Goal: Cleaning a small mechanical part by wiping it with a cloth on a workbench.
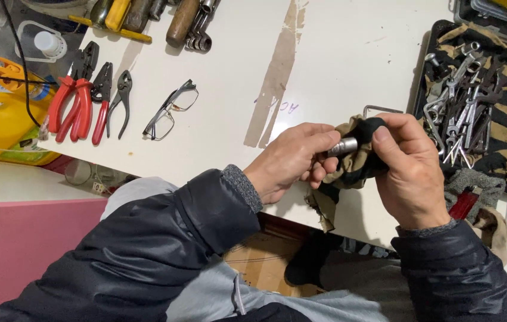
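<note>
Over the front edge of a white table [337, 65], my left hand [292, 160] pinches one end of a small shiny metal socket [343, 146] between thumb and fingers. My right hand [408, 167] wraps a black and tan striped rag [357, 164] around the other end of that socket. The rag hangs down below both hands. Both arms wear dark padded sleeves.
Red-handled pliers [74, 101] and black pliers [123, 98] lie at the left, beside a pair of glasses [170, 110]. Wooden-handled tools [179, 21] lie at the far edge. Several wrenches [465, 101] rest on a striped cloth at the right. A yellow container [0, 128] sits at far left.
</note>
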